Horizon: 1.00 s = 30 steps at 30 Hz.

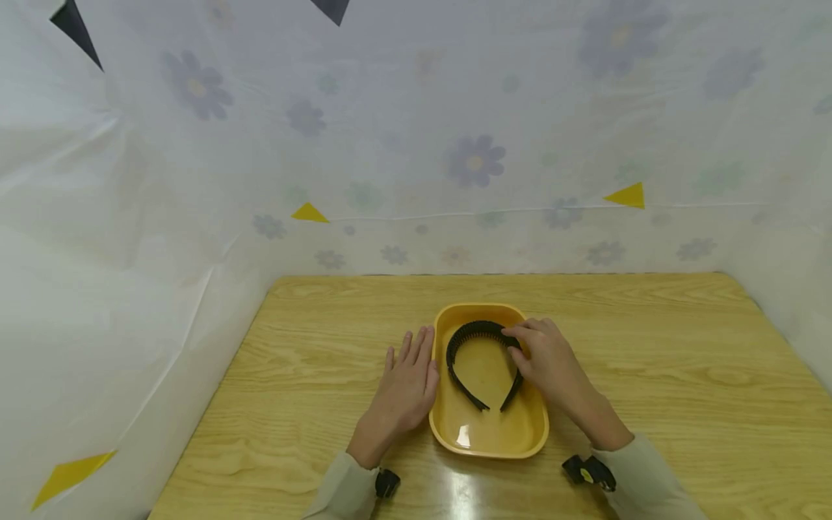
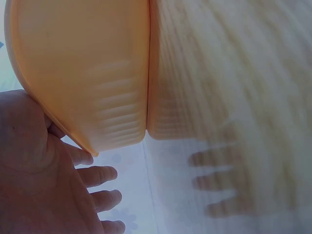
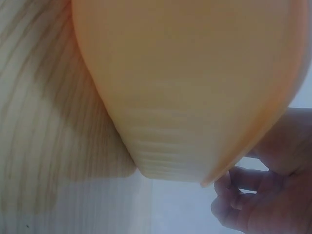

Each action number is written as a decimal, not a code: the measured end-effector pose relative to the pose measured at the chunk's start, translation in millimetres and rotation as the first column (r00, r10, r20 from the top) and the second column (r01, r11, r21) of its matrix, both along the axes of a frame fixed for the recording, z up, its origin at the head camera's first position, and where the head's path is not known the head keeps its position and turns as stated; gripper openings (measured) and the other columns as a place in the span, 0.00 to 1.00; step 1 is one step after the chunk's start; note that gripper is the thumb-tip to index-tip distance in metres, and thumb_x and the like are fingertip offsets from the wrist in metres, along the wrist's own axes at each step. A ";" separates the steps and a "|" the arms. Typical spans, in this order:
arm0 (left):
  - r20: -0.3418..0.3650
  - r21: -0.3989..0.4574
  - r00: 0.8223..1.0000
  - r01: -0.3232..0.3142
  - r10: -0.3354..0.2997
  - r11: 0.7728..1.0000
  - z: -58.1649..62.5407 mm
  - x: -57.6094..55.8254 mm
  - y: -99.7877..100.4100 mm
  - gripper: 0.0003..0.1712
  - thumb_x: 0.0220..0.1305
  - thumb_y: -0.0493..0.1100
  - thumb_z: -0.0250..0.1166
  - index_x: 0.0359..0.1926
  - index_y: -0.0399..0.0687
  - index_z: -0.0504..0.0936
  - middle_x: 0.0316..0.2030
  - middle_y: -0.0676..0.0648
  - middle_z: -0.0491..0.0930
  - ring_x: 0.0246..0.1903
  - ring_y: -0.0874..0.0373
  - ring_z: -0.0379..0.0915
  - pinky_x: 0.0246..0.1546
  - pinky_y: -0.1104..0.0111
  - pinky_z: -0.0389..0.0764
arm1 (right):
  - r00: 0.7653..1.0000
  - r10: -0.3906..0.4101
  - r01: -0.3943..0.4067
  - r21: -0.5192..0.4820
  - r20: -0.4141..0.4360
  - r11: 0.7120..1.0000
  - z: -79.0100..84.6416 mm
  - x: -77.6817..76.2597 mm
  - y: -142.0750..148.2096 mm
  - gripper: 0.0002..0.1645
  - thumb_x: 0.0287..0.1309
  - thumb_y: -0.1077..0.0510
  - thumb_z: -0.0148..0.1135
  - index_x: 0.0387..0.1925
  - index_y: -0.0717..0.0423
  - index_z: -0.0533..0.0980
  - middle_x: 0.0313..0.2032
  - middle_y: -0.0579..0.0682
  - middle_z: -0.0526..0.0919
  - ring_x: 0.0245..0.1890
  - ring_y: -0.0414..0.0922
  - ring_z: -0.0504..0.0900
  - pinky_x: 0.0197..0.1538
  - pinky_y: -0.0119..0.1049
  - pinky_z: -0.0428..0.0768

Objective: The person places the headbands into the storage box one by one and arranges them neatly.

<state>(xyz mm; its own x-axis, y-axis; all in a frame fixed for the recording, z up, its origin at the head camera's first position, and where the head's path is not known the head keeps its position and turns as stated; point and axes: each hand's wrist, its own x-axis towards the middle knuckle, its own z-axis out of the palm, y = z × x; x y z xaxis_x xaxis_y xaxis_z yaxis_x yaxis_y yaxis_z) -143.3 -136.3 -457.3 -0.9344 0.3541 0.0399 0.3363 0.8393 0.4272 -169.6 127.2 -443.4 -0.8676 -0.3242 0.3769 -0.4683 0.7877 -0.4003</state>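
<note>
A black headband (image 1: pixel 479 329) with comb-like teeth along its inner edge lies inside a yellow plastic basin (image 1: pixel 489 452), its two ends pointing toward the person. My right hand (image 1: pixel 552 361) reaches over the basin's right rim and pinches the headband's upper right part between thumb and fingers. In the right wrist view the basin's outer wall (image 3: pixel 185 97) hides the headband and the fingertips. My left hand (image 1: pixel 404 390) lies along the left rim with its fingers straight, touching the basin's side. The left wrist view shows that hand (image 2: pixel 44 165) against the rim.
The basin stands on a glossy wood-grain table (image 1: pixel 312 404). A white sheet with flower prints (image 1: pixel 416 144) hangs behind the table and down its sides. Black straps (image 1: pixel 588 473) are worn at both wrists.
</note>
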 end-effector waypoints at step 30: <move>-0.006 -0.013 1.000 -0.002 0.002 1.000 -9.4 1.8 -14.1 0.34 0.84 0.51 0.36 0.83 0.45 0.47 0.81 0.45 0.44 0.79 0.41 0.38 0.74 0.37 0.43 | 0.994 -0.060 0.043 -0.180 -0.092 0.983 15.3 3.0 41.7 0.28 0.60 0.68 0.71 0.62 0.62 0.78 0.51 0.61 0.82 0.46 0.56 0.82 0.37 0.53 0.82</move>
<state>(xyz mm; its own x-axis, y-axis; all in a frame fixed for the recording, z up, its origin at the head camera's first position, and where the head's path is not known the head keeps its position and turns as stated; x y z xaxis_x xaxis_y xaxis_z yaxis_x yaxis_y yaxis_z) -141.4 -150.4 -466.8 -0.9347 0.3531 0.0406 0.3373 0.8451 0.4147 -166.6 168.9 -428.1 -0.8381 -0.2000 0.5076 -0.4721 0.7321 -0.4910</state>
